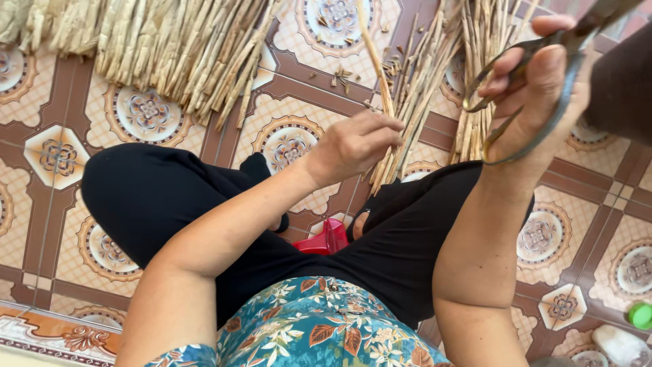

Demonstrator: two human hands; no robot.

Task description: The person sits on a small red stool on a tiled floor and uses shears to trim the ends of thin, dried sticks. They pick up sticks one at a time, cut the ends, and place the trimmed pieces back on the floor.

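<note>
My left hand (356,143) pinches a thin dried reed stalk (375,58) that rises up and away from my fingers. Raised at the upper right, my right hand (533,92) has its fingers through the handles of dark metal scissors (536,51), whose blades point up out of the frame. I sit low on a small red stool (324,239), knees spread, in black trousers and a floral top. A bundle of cut reed stalks (435,81) lies on the tiled floor just beyond my hands.
A large pile of dried reeds (170,47) covers the floor at the upper left. Short cut scraps (339,75) are scattered on the patterned tiles. A white bottle with a green cap (631,329) lies at the lower right. A dark object (621,81) stands at the right edge.
</note>
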